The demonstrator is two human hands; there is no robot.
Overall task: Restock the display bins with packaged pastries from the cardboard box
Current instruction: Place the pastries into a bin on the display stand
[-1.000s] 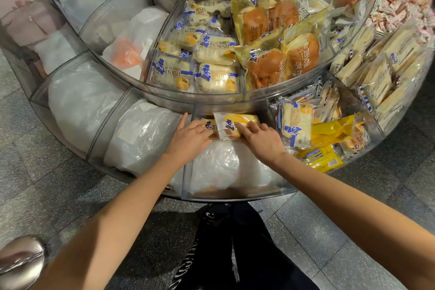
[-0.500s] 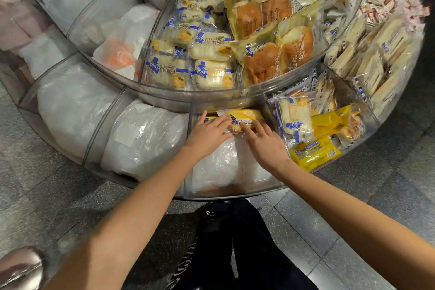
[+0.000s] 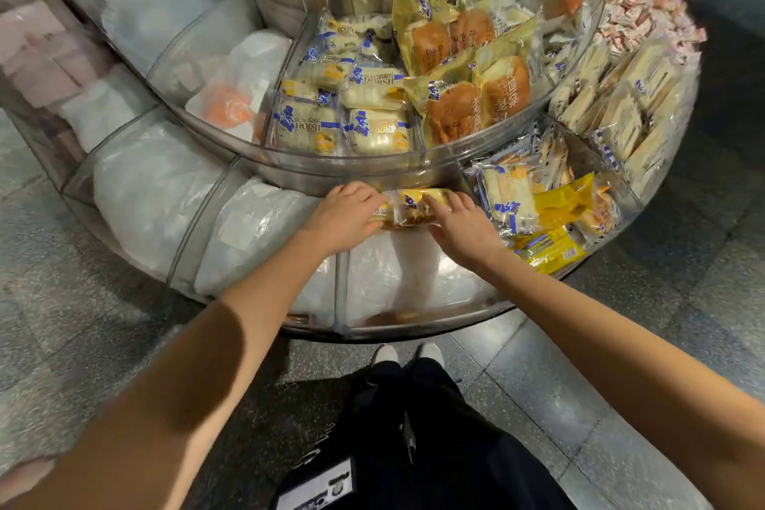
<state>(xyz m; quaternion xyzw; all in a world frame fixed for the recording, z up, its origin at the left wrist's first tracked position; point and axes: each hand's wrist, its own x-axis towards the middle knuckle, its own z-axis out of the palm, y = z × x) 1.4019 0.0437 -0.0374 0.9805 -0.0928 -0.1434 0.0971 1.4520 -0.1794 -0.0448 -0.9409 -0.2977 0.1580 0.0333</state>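
Note:
A yellow-and-clear packaged pastry point(image 3: 414, 206) lies at the back of the middle lower display bin point(image 3: 418, 329), on top of a white plastic bag point(image 3: 397, 273) that fills the bin. My left hand point(image 3: 343, 216) grips the pack's left end with curled fingers. My right hand point(image 3: 460, 229) rests on its right end with fingers laid flat. The cardboard box is out of view.
The upper tier point(image 3: 352, 168) overhangs the pack and holds blue-and-white cake packs point(image 3: 343, 112) and golden bread packs point(image 3: 467, 87). The lower bin to the right point(image 3: 621, 219) holds mixed yellow and white packs. Bins to the left hold white bags point(image 3: 153, 186). My legs stand on grey tile.
Both hands have pushed the pack further back, close under the upper tier's rim. My left hand has slid from beside the pack onto its left end.

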